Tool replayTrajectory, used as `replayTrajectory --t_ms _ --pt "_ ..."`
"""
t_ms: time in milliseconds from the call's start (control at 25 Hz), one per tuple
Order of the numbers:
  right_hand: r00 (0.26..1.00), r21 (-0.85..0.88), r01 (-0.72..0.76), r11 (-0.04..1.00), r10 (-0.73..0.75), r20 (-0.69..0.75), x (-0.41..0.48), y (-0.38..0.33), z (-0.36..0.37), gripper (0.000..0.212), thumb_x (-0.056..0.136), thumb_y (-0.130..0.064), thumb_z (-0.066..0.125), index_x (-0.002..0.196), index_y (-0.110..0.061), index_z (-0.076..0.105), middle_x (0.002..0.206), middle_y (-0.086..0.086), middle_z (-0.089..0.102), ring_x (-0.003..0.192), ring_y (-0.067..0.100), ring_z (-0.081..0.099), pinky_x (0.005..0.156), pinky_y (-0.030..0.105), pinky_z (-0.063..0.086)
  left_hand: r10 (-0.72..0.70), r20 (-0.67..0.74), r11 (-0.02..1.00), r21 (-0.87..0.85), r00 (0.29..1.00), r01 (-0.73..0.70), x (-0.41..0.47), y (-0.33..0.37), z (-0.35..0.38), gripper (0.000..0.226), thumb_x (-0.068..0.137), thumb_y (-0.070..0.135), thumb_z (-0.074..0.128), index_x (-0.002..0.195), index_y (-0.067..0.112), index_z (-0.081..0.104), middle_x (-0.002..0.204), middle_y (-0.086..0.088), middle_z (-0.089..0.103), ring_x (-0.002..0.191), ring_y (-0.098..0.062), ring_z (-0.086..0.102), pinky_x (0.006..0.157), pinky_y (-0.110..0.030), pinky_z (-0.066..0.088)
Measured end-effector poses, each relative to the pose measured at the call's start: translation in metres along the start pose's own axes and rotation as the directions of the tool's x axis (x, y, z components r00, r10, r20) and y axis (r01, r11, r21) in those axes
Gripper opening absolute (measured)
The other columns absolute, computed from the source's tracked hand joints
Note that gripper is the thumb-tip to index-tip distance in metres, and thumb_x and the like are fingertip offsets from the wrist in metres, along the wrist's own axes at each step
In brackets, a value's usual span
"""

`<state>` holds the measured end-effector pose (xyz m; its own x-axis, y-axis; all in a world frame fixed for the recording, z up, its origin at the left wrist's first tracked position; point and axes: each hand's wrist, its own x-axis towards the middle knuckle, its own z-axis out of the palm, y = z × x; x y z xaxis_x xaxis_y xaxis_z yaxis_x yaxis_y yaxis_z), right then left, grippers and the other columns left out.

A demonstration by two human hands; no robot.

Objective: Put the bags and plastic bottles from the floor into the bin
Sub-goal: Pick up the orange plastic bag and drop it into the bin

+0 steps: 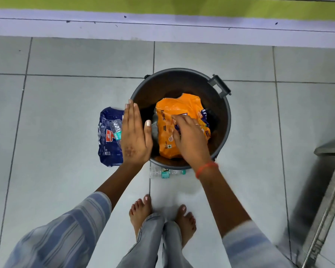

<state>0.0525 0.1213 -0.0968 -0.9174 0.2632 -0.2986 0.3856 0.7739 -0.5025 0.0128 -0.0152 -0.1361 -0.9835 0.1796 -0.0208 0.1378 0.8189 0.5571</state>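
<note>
A round grey bin stands on the tiled floor in front of me. An orange plastic bag lies inside it. My right hand reaches into the bin, fingers curled on top of the orange bag. My left hand hovers flat and open over the bin's left rim, holding nothing. A blue plastic bag lies on the floor left of the bin, with a clear plastic bottle resting on it. Another clear bottle lies on the floor against the bin's near side.
My bare feet stand just behind the near bottle. A metal table leg and frame rise at the right. A white step and green band run along the far side of the grey floor tiles.
</note>
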Motion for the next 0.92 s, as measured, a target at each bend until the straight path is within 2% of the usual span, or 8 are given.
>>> replayTrajectory --t_ms 80,200,360,440,520,640,800,920 --pt "0.902 0.191 0.128 0.973 -0.034 -0.43 -0.046 -0.014 -0.001 0.028 0.094 -0.01 0.048 0.121 -0.006 0.057 0.122 0.014 0.062 0.116 0.024 0.052 0.102 0.025 0.038 -0.016 0.007 1.0 0.008 1.0 0.016 0.001 0.001 0.0 0.064 0.095 0.044 0.014 0.15 0.011 0.014 0.16 -0.008 0.016 0.148 -0.021 0.012 0.121 -0.039 0.015" --pt "0.8 0.198 0.357 0.913 -0.19 -0.569 -0.098 -0.013 0.035 0.024 0.091 -0.005 0.048 0.113 -0.008 0.057 0.114 0.009 0.061 0.109 0.017 0.052 0.099 0.016 0.038 -0.027 0.005 0.999 0.021 1.0 0.027 0.0 0.002 -0.001 0.066 0.094 0.046 0.014 0.149 0.01 0.016 0.159 -0.009 0.017 0.148 -0.022 0.013 0.12 -0.038 0.016" --pt "0.832 0.065 0.463 0.884 -0.408 -0.377 -0.119 0.023 0.099 0.023 0.099 -0.015 0.036 0.113 -0.012 0.055 0.107 0.013 0.069 0.105 0.019 0.056 0.094 0.024 0.046 -0.021 -0.018 1.0 0.021 1.0 0.022 0.0 0.003 -0.001 0.068 0.095 0.051 0.011 0.149 0.01 0.017 0.159 -0.009 0.018 0.148 -0.023 0.014 0.119 -0.036 0.016" --pt "0.862 -0.052 0.472 0.88 -0.474 -0.18 -0.112 0.048 0.134 0.024 0.089 -0.011 0.054 0.113 -0.012 0.059 0.106 0.013 0.071 0.101 0.022 0.065 0.087 0.028 0.052 -0.013 -0.034 1.0 0.005 0.999 0.013 -0.001 0.001 0.0 0.075 0.092 0.056 0.005 0.149 0.01 0.018 0.159 -0.009 0.019 0.148 -0.023 0.015 0.119 -0.035 0.015" --pt "0.893 -0.179 0.448 0.876 -0.446 0.053 -0.093 0.076 0.165 0.041 0.07 -0.011 0.077 0.11 -0.009 0.066 0.105 0.012 0.073 0.094 0.023 0.071 0.077 0.028 0.058 -0.003 -0.042 1.0 -0.027 0.999 0.001 -0.001 -0.002 0.002 0.079 0.089 0.059 0.003 0.149 0.01 0.019 0.159 -0.009 0.02 0.147 -0.023 0.015 0.119 -0.036 0.017" --pt "0.915 -0.298 0.374 0.878 -0.296 0.275 -0.065 0.1 0.203 0.058 0.059 -0.01 0.085 0.113 -0.006 0.065 0.106 0.013 0.073 0.086 0.022 0.073 0.068 0.029 0.061 -0.003 -0.076 0.998 -0.056 0.997 -0.001 -0.001 -0.006 0.005 0.081 0.088 0.061 0.003 0.148 0.01 0.02 0.158 -0.01 0.022 0.147 -0.022 0.015 0.119 -0.035 0.017" --pt "0.926 -0.469 0.312 0.826 -0.154 0.345 -0.046 0.104 0.227 0.039 0.09 -0.01 0.056 0.128 -0.004 0.05 0.12 0.018 0.065 0.103 0.028 0.066 0.087 0.035 0.054 0.004 -0.082 0.998 -0.066 0.997 -0.009 0.0 -0.006 0.007 0.079 0.088 0.059 0.006 0.149 0.01 0.019 0.158 -0.01 0.021 0.147 -0.022 0.015 0.118 -0.033 0.014" --pt "0.941 -0.48 0.294 0.827 -0.162 0.297 -0.04 0.105 0.235 0.035 0.097 -0.01 0.042 0.13 -0.004 0.045 0.125 0.02 0.06 0.111 0.031 0.061 0.096 0.037 0.048 0.03 -0.085 0.998 -0.046 0.996 -0.034 0.0 -0.009 0.009 0.073 0.091 0.054 0.012 0.149 0.01 0.019 0.158 -0.009 0.021 0.148 -0.021 0.014 0.118 -0.032 0.013"
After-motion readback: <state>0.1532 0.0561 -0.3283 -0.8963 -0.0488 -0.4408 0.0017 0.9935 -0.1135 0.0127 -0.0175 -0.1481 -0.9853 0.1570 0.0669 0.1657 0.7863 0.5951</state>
